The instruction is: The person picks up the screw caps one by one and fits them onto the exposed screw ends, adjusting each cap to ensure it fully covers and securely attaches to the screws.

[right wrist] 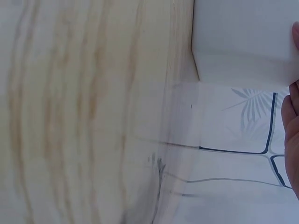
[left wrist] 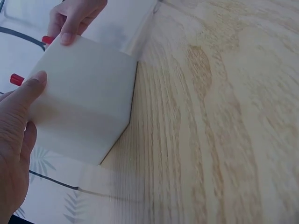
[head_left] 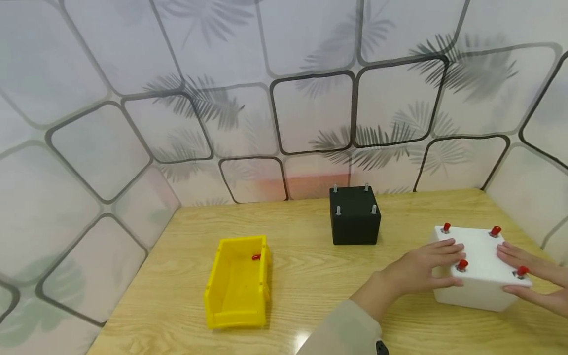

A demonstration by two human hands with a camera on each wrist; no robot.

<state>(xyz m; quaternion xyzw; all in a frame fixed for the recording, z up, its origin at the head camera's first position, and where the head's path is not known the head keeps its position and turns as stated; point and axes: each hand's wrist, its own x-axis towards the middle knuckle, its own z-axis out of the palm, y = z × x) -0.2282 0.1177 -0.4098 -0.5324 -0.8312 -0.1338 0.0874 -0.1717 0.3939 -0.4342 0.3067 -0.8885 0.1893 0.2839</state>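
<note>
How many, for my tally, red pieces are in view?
5. On the white block: back-left piece, back-right piece, front-left piece, front-right piece. In the yellow bin: another piece; more may be hidden.

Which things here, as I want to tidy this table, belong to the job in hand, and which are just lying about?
Part of the job:
white block
red caps on top
left hand and right hand, touching the block

Seemingly lying about, untouched:
black block
yellow bin
red piece inside it, possibly a spare cap

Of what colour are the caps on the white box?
Red; the caps show best in the head view.
</note>
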